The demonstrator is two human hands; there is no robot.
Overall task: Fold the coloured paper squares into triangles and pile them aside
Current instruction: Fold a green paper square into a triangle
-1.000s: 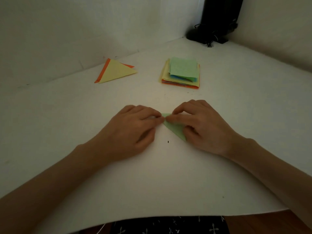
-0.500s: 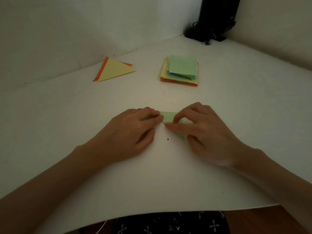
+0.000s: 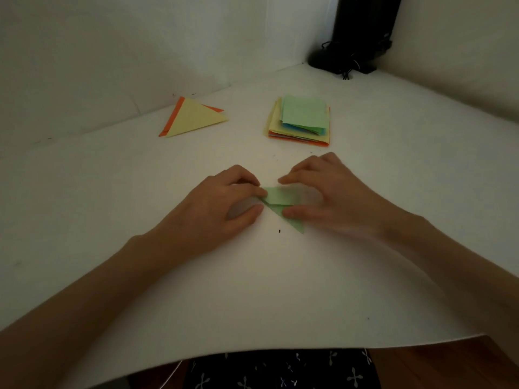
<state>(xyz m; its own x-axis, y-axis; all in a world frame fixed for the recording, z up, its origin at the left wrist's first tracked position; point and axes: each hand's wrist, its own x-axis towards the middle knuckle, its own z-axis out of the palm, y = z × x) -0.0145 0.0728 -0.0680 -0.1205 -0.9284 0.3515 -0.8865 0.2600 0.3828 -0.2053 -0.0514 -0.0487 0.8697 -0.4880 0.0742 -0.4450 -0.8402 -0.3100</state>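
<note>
Hands meet on the green paper (image 3: 280, 195), mid counter (image 3: 280, 290).
Left hand (image 3: 222, 206) pinches its left corner; right hand (image 3: 331, 203) arches over it, thumb down, grip too blurred to tell. The fold runs left-right, and the triangle pile (image 3: 196, 119) lies beyond, nearer the left hand.

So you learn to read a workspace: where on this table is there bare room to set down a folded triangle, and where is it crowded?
Bare: the strip between the triangle pile and the stack of squares; the wide table left of the left hand; the stretch right of the stack. Crowded: the middle, where it and the right hand hold the green paper.
</note>
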